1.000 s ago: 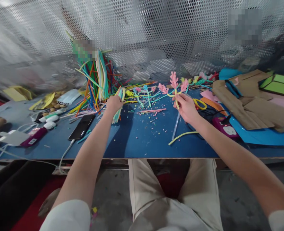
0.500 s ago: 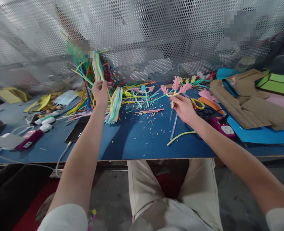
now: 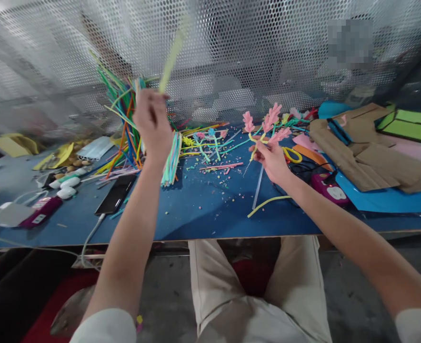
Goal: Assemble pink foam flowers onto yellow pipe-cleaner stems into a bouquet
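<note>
Raised above the bench, my left hand [image 3: 153, 119] is closed on a pale yellow pipe cleaner [image 3: 173, 57], which sticks up past the fingers and is smeared by motion. Behind and below that hand stands a bundle of pastel pipe cleaners [image 3: 172, 159], along with a pile of many-coloured ones [image 3: 123, 114]. My right hand [image 3: 271, 157] pinches the yellow stem of a pipe-cleaner flower sprig [image 3: 270, 118] with pink leafy heads. Its thin bare wire end points down to the left. Small finished blue and pink pipe-cleaner flowers [image 3: 214, 138] lie between the hands.
A bent yellow pipe cleaner [image 3: 267, 204] lies near the front edge among scraps. On the right are yellow-handled scissors [image 3: 292, 153], a purple power strip [image 3: 328, 186] and brown paper [image 3: 371, 147]. A phone [image 3: 115, 194] with a cable lies left. A perforated metal screen [image 3: 232, 52] rises behind.
My left hand has risen from the pastel bundle with a yellow pipe cleaner drawn out. The sprig in my right hand has tilted, its heads moving right and its wire end left.
</note>
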Available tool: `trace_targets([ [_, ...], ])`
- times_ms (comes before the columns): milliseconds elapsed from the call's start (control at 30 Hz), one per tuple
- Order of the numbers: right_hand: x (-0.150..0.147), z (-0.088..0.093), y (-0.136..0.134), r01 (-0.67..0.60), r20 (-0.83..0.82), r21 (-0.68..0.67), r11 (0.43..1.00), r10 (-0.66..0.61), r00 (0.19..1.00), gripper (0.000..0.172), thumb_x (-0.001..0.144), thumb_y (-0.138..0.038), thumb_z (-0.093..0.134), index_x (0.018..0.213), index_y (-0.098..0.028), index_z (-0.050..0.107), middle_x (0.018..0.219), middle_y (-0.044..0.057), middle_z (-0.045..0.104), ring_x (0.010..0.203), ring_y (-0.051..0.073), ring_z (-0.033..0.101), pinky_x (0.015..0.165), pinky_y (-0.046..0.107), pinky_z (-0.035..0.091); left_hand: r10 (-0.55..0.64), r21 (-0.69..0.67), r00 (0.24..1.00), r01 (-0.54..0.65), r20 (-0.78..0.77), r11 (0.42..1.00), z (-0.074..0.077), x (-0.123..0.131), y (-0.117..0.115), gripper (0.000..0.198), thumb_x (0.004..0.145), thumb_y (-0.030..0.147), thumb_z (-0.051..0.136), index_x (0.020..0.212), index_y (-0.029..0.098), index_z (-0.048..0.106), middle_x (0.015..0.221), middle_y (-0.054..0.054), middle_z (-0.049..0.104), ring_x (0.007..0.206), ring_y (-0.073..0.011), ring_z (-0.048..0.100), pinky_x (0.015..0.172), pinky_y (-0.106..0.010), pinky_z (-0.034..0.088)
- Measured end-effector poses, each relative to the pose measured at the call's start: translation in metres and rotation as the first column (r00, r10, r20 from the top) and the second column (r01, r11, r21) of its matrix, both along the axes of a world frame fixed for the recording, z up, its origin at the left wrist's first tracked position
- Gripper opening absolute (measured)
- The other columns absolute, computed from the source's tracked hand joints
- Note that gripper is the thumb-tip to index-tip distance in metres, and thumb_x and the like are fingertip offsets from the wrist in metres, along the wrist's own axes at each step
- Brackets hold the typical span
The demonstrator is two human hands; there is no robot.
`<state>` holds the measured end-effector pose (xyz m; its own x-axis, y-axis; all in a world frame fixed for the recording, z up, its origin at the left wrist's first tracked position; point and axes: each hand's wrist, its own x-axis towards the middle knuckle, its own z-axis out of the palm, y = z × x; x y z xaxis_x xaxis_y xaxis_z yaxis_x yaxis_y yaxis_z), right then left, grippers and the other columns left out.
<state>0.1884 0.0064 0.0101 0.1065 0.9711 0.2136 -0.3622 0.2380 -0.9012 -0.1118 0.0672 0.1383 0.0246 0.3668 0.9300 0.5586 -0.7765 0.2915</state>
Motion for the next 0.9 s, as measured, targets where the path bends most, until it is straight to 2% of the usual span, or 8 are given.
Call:
trace_targets([
  [33, 0.001, 0.000, 0.001, 0.008, 0.004, 0.007, 1.000, -0.008, 1.000, 0.044, 0.073, -0.057, 0.085, 0.101, -0.025, 0.075, 0.081, -0.001, 0.073, 0.062, 0.008, 0.057, 0.063, 0.024, 0.053, 0.026, 0.031, 0.995, -0.023, -0.092, 0.999, -0.004, 0.015, -0.014, 0.042, 0.110, 0.050, 0.035, 0.099, 0.018, 0.059, 0.086, 0.001, 0.057, 0.067, -0.0085, 0.041, 0.064, -0.029, 0.032],
  [133, 0.004, -0.002, 0.006, 0.048, 0.005, 0.024, 0.999, -0.049, 0.999, 0.042, 0.075, -0.061, 0.081, 0.093, -0.023, 0.074, 0.082, 0.001, 0.071, 0.065, 0.010, 0.058, 0.065, 0.025, 0.053, -0.078, -0.118, 0.921, 0.035, -0.382, 0.992, -0.017, 0.051, -0.041, 0.039, 0.110, 0.046, 0.038, 0.106, 0.020, 0.067, 0.085, -0.001, 0.066, 0.069, -0.0117, 0.054, 0.066, -0.029, 0.039],
  [300, 0.007, -0.001, 0.009, 0.061, 0.044, 0.042, 0.997, -0.062, 0.997, 0.041, 0.076, -0.061, 0.079, 0.089, -0.022, 0.071, 0.085, 0.002, 0.067, 0.069, 0.012, 0.058, 0.069, 0.029, 0.054, -0.215, -0.301, 0.725, 0.012, -0.654, 0.954, -0.050, 0.075, -0.044, 0.029, 0.106, 0.040, 0.046, 0.105, 0.025, 0.071, 0.085, 0.000, 0.073, 0.075, -0.0147, 0.066, 0.070, -0.028, 0.046],
  [400, 0.004, 0.002, 0.005, -0.003, 0.005, 0.049, 0.999, 0.003, 1.000, 0.040, 0.069, -0.049, 0.087, 0.095, -0.022, 0.071, 0.087, 0.001, 0.065, 0.071, 0.011, 0.057, 0.072, 0.028, 0.053, -0.287, -0.360, 0.691, 0.041, -0.664, 0.932, -0.073, 0.078, -0.040, 0.029, 0.107, 0.034, 0.041, 0.115, 0.023, 0.067, 0.105, -0.004, 0.076, 0.093, -0.0173, 0.070, 0.080, -0.029, 0.049],
  [500, 0.000, 0.004, 0.000, -0.070, -0.031, 0.026, 0.997, 0.071, 0.997, 0.039, 0.066, -0.039, 0.088, 0.096, -0.022, 0.071, 0.084, -0.002, 0.062, 0.070, 0.010, 0.056, 0.068, 0.026, 0.052, -0.239, -0.342, 0.707, -0.004, -0.666, 0.940, -0.087, 0.080, -0.040, 0.033, 0.108, 0.028, 0.035, 0.123, 0.019, 0.064, 0.110, -0.008, 0.075, 0.093, -0.0184, 0.070, 0.078, -0.030, 0.049],
  [667, -0.002, 0.003, -0.004, -0.114, 0.040, -0.022, 0.993, 0.115, 0.993, 0.040, 0.070, -0.041, 0.086, 0.100, -0.022, 0.068, 0.083, -0.002, 0.063, 0.069, 0.011, 0.060, 0.065, 0.026, 0.054, -0.122, -0.243, 0.694, -0.078, -0.710, 0.967, -0.094, 0.078, -0.042, 0.036, 0.108, 0.039, 0.040, 0.117, 0.024, 0.072, 0.104, -0.007, 0.075, 0.097, -0.0209, 0.069, 0.083, -0.033, 0.047],
  [767, 0.000, 0.002, -0.006, -0.148, 0.071, -0.028, 0.989, 0.150, 0.986, 0.043, 0.075, -0.049, 0.083, 0.104, -0.025, 0.063, 0.086, -0.002, 0.067, 0.067, 0.013, 0.065, 0.062, 0.029, 0.057, -0.057, -0.200, 0.690, -0.129, -0.722, 0.971, -0.098, 0.071, -0.042, 0.038, 0.108, 0.037, 0.039, 0.115, 0.024, 0.074, 0.109, -0.008, 0.075, 0.103, -0.0226, 0.067, 0.088, -0.037, 0.044],
  [900, -0.001, 0.001, -0.006, -0.195, 0.132, -0.060, 0.979, 0.202, 0.971, 0.044, 0.078, -0.056, 0.080, 0.099, -0.024, 0.061, 0.083, 0.000, 0.070, 0.065, 0.015, 0.067, 0.063, 0.032, 0.059, 0.000, -0.158, 0.708, -0.157, -0.706, 0.975, -0.102, 0.059, -0.040, 0.033, 0.107, 0.038, 0.045, 0.121, 0.032, 0.074, 0.109, -0.005, 0.075, 0.099, -0.0237, 0.063, 0.091, -0.042, 0.038],
])
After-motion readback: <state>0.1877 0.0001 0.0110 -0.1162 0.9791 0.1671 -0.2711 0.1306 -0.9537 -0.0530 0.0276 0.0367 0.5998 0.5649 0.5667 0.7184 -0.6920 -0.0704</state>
